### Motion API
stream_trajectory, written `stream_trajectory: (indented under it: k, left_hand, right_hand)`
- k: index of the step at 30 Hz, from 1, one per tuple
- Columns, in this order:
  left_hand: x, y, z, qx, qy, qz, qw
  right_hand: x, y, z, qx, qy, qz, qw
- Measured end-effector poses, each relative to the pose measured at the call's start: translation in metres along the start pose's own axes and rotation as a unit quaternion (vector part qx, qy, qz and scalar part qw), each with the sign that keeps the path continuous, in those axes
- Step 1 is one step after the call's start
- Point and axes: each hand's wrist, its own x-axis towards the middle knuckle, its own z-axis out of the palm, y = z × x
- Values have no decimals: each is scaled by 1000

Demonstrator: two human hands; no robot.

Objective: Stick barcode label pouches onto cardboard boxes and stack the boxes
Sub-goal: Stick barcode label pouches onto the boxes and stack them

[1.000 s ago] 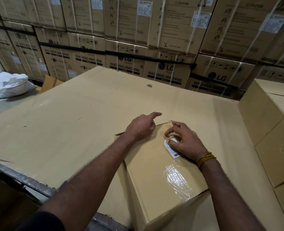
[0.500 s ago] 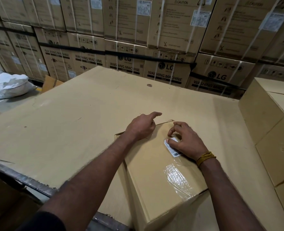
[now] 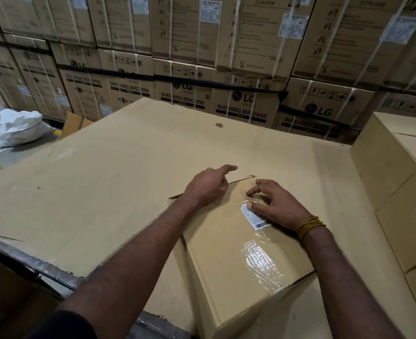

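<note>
Two bare arms reach out from the bottom of the view — one on the left, one on the right. Both forearms are bare down to the hands. The left hand (image 3: 205,187) wears nothing — no ring, no band, no glove. The right hand (image 3: 279,206) is bare too, but just behind it sits a wrist band (image 3: 309,226) made of yellow thread, wound round many times into a thick bunch. Near the bottom left corner there is a bit of dark sleeve (image 3: 62,325), black or close to it, on the upper left arm.
</note>
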Motion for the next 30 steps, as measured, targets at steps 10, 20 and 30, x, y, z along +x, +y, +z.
stream_trajectory:
  k: [10, 20, 30]
  left_hand:
    - [1, 0, 1, 5, -6, 4, 1000]
    - [0, 2, 0, -2, -8, -1, 1000]
    - [-1, 3, -1, 4, -10, 2, 1000]
  right_hand:
    - [-3, 7, 8, 4, 63, -11, 998]
    - [-6, 6, 7, 34, 85, -9, 996]
    - [-9, 2, 7, -8, 55, -8, 998]
